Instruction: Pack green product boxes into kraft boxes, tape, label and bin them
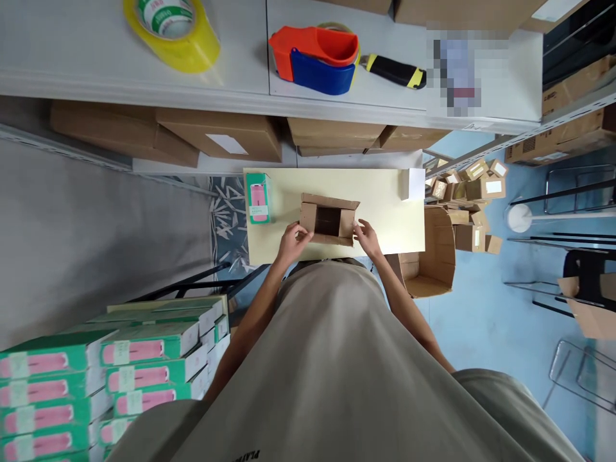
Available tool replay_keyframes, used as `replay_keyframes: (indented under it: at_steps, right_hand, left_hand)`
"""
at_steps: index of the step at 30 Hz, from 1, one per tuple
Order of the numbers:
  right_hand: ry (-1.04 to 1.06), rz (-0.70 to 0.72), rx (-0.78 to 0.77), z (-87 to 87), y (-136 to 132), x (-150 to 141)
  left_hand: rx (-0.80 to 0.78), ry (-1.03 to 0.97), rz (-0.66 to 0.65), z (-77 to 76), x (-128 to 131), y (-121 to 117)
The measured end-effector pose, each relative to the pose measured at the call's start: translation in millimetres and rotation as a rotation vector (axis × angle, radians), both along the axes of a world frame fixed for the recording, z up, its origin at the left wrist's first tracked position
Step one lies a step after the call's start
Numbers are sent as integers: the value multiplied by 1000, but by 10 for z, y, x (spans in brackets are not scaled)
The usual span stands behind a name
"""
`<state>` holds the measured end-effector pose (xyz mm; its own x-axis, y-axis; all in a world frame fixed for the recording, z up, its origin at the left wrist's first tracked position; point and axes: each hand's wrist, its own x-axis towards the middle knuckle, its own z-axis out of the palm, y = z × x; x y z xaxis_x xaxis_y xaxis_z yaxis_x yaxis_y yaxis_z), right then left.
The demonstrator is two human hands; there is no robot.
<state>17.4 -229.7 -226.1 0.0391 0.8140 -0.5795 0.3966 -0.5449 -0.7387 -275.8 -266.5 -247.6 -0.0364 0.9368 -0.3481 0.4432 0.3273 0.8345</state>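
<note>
A small open cardboard box [346, 223] stands on the pale yellow tabletop [385, 221], its flaps folded outward and its inside dark. At its near left corner, my left hand [293, 242] pinches the flap edge between thumb and fingers. On the opposite side my right hand [367, 239] grips the right edge, fingers bent and thumb against the cardboard. Left of it is a green box with a pink picture [258, 197]. A small white box [414, 184] sits at the table's far right corner.
Above the table a grey shelf [231, 70] carries yellow tape [199, 45], a red and blue tape dispenser [317, 61] and a utility knife [394, 70]. Stacked green boxes [144, 350] stand at lower left. A large open carton [436, 253] is right of the table.
</note>
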Motion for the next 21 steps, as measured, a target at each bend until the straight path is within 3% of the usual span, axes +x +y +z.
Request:
replay_keyframes:
  at_steps: [6,9,11,14,17,21]
  right_hand:
    - [-445,200,5,67,148,-412]
    - [-541,253,30,33,184,-532]
    - [-485,255,64,-5,187,-472]
    - [-243,164,89,-83,172,-246]
    - [-67,77,66,-178,159,-45]
    - [47,77,55,-259,163,77]
  left_hand:
    - [70,218,-167,80,163,-37]
    - [74,277,-196,128,270,5]
    - [65,295,-206,153,291,7]
    - [70,315,-188,169,248,-59]
    - [61,305,-22,138,197,-139]
    - [-5,260,175,89,240,-148]
